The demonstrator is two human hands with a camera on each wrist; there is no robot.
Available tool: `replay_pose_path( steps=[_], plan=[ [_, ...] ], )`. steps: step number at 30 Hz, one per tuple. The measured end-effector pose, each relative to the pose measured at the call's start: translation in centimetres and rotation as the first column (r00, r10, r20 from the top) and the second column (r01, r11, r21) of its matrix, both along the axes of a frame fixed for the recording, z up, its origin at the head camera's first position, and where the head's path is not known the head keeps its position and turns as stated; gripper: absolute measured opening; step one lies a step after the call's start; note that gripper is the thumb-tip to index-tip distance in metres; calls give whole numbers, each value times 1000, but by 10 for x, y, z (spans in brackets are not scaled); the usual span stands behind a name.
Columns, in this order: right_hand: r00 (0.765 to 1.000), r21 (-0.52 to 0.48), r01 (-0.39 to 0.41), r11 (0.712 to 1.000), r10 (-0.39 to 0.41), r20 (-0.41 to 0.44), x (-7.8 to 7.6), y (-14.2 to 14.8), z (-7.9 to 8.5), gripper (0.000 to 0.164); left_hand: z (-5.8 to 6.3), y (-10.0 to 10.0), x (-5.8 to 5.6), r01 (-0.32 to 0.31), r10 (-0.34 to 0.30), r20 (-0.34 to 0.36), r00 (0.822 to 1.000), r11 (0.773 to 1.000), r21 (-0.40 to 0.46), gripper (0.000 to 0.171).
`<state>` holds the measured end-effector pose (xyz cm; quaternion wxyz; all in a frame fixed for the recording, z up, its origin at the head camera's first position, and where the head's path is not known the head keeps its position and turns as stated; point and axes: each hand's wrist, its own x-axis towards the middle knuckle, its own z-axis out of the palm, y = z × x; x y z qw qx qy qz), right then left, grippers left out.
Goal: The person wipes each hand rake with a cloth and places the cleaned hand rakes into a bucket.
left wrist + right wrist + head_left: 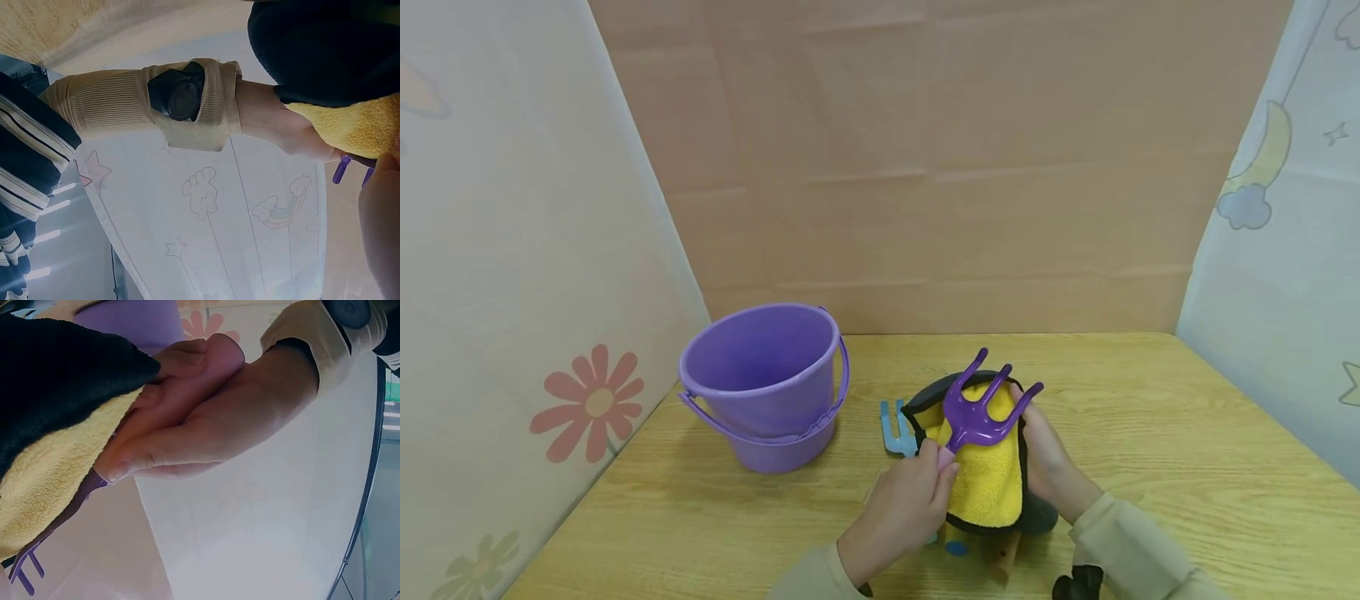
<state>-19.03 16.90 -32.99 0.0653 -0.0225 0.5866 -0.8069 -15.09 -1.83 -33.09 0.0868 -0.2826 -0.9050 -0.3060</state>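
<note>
My left hand (898,508) grips the pink handle (203,375) of a purple toy garden fork (973,421), its three tines pointing up and away. Behind the fork hangs a cloth (988,492), fluffy yellow on the facing side, with dark edging and a dark grey back. My right hand (1048,458) holds this cloth by its right side, several fingers hidden behind it. In the right wrist view, the cloth (56,469) lies against the fork's tines and the left hand's fingers. A light blue toy fork (897,433) lies on the table just left of the cloth.
A purple bucket (782,417) with its handle down stands at the left of the wooden table (1150,433). Below the cloth, a wooden piece (1002,554) and a blue-ended yellow piece (956,546) stick out. Printed sheets (490,250) flank both sides.
</note>
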Motion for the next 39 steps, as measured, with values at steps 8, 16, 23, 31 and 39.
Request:
replay_pose_path(
  steps=[8, 16, 23, 31, 39],
  plan=[
    [1000, -125, -19, 992, 16, -26, 0, 1, -1, 37, -1, -2, -1, 19, -19, -19, 1000, 999, -38, 25],
    [986, -301, -132, 944, 94, -138, 0, 8, 2, 38, -1, -2, 0, 21, -23, -32, 999, 998, -65, 25],
    [964, -361, -224, 905, 151, -220, -2, 11, 7, 38, -2, -3, 2, 1, -7, -57, 998, 995, -104, 25],
    [984, -265, -105, 958, 60, -170, -2, 15, 7, 34, -6, -5, 4, -4, -2, -48, 999, 992, -122, 22],
    [995, -68, 22, 997, -28, -91, -3, 17, 3, 45, -8, -8, 3, 12, -10, 14, 1000, 991, -130, 21]
  ],
)
